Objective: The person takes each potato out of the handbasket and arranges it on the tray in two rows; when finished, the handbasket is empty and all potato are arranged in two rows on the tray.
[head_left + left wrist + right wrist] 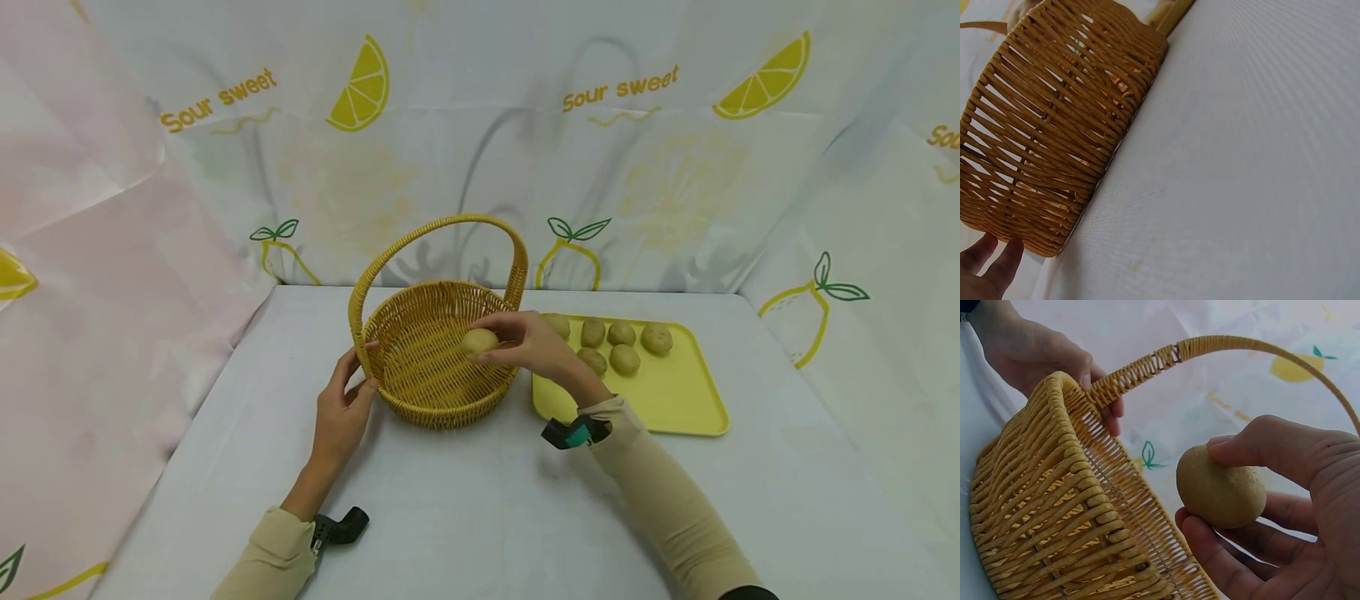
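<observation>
A round yellow wicker basket (pixel 438 412) with a tall arched handle stands on the table. At its left side, by the foot of the handle, my left hand (pixel 342 414) grips the rim; some fingertips are inside the wall, as the right wrist view confirms. My right hand (pixel 528 340) holds a potato (pixel 1219 487) between thumb and fingers, above the right part of the basket. Close up, the left wrist view has the woven wall (pixel 1041 125) with fingertips (pixel 1007 265) at its lower edge.
Right of the basket lies a yellow tray (pixel 675 408) with several potatoes (pixel 625 359) toward its back and left. My right forearm passes over the tray's near left corner. White cloth covers the table (pixel 465 517); a lemon-printed backdrop (pixel 480 150) rises behind.
</observation>
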The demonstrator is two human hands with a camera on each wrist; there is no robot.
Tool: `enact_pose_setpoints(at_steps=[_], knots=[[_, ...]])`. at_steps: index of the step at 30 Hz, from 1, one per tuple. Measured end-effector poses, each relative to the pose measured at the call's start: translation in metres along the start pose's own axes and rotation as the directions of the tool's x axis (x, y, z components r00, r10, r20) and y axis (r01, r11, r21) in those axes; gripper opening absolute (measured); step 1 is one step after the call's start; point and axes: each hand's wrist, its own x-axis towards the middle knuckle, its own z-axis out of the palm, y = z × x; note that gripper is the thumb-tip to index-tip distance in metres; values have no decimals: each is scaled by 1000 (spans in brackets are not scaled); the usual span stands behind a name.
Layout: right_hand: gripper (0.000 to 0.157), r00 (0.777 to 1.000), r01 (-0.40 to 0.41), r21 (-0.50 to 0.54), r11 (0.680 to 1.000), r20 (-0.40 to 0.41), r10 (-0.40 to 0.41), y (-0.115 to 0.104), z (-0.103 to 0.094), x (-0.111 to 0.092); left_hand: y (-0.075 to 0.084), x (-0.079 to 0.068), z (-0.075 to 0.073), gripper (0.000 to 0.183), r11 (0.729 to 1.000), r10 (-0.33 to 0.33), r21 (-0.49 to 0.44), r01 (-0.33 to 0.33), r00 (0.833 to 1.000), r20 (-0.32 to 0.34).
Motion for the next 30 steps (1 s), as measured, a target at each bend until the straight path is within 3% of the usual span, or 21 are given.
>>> enact_pose_setpoints(at_steps=[17,30], knots=[[47,998,-37,-70,997,-55,33,-2,-11,-13,-1,-1,0,49,1000,2,-7,-2,1000,3],[47,996,-36,-17,999,-87,35,-6,-22,-24,0,0,0,48,1000,7,-9,-7,1000,4]])
